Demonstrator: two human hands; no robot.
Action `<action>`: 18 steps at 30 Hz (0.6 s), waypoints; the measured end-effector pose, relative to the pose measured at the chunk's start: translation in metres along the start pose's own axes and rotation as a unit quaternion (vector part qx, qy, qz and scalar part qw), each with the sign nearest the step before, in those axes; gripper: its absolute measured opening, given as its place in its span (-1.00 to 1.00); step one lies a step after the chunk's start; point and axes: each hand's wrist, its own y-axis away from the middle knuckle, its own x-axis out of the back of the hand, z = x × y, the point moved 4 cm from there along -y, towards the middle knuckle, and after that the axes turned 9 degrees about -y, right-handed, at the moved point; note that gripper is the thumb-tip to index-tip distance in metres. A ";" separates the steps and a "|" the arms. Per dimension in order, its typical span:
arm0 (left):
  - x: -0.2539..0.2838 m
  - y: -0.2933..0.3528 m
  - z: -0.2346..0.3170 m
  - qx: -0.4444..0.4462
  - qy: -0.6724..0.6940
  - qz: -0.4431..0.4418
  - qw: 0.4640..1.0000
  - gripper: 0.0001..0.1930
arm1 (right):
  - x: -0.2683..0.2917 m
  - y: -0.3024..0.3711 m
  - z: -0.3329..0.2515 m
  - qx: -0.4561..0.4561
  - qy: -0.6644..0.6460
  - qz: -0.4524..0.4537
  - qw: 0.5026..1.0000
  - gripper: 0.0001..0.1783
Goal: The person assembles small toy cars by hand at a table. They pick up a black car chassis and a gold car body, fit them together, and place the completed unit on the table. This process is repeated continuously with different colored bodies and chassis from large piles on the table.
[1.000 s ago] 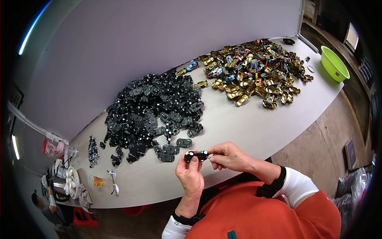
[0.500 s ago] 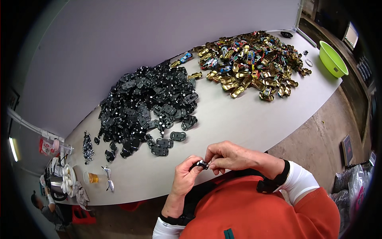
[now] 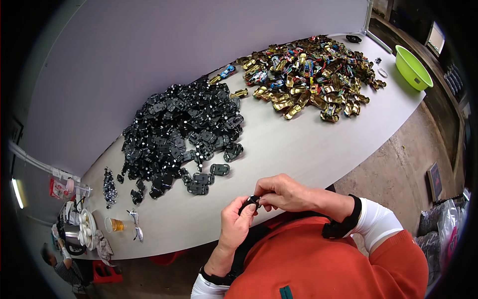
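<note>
Over the table's near edge, my left hand (image 3: 233, 225) grips a small black toy car base (image 3: 250, 201) between thumb and fingers. My right hand (image 3: 288, 193) meets it from the right, fingertips pinched together at the end of the base. Whatever those fingertips hold is too small or hidden to make out. Beyond my hands lies a big heap of black toy car bases (image 3: 172, 132), with a few loose ones (image 3: 219, 169) at its near side. Farther right is a pile of gold and multicoloured toy car bodies (image 3: 318, 84).
A little heap of small dark and shiny parts (image 3: 109, 188) lies at left, near a cup of amber drink (image 3: 115, 224), eyeglasses (image 3: 136, 224) and a tray of cups (image 3: 88, 226). A green bowl (image 3: 412, 70) sits far right. Another person (image 3: 63, 264) is at far left.
The black car base has turned in my left hand, and my right fingertips have shifted slightly against it. The whole view has moved a little; the heaps look the same.
</note>
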 end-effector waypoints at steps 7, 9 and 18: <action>-0.003 0.000 -0.007 0.061 0.100 -0.032 0.993 -0.86 | 0.003 0.003 0.012 -0.067 -0.078 -0.024 0.994 -0.89; -0.003 0.000 -0.007 0.047 0.070 -0.026 0.996 -0.86 | 0.004 0.003 0.010 -0.076 -0.072 -0.012 0.994 -0.92; -0.006 -0.003 -0.005 -0.080 -0.176 0.043 0.980 -0.91 | 0.003 -0.003 0.030 -0.041 -0.002 0.011 0.999 -0.94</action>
